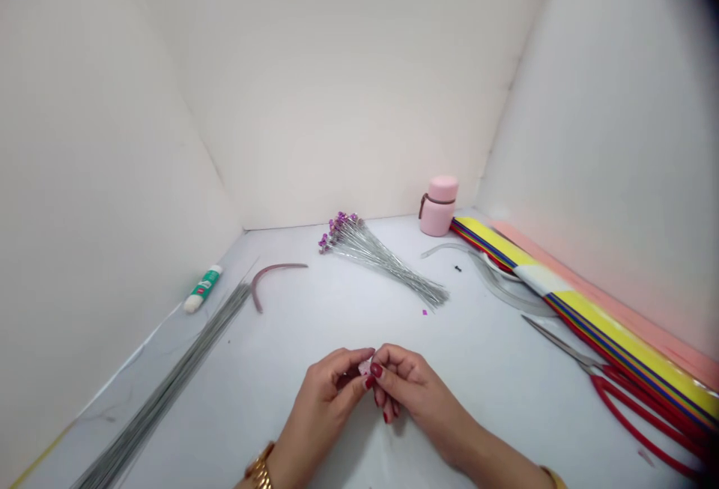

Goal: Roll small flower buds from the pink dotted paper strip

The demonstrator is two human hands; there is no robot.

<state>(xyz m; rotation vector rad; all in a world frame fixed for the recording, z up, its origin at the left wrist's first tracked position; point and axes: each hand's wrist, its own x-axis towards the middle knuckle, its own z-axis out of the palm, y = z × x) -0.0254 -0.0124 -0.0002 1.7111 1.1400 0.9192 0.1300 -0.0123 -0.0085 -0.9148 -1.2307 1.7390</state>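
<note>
Near the front middle of the table, my left hand (332,386) and my right hand (409,383) meet fingertip to fingertip. Between them shows a small pale pink piece (365,368), pinched by my left thumb and forefinger. My right thumb and forefinger close on its right edge. Fingers cover most of the piece, so its exact kind is unclear. Beyond my hands lies a bundle of silvery wire stems (393,260) with shiny purple tips (340,224) pointing to the back left.
At left lie plain grey wires (185,369), a glue stick (203,289) and a curved mauve strip (272,270). A pink flask (439,206) stands at the back. Right are clear curved strips (505,290), stacked coloured sheets (595,317) and red-handled scissors (595,373). White walls surround the table.
</note>
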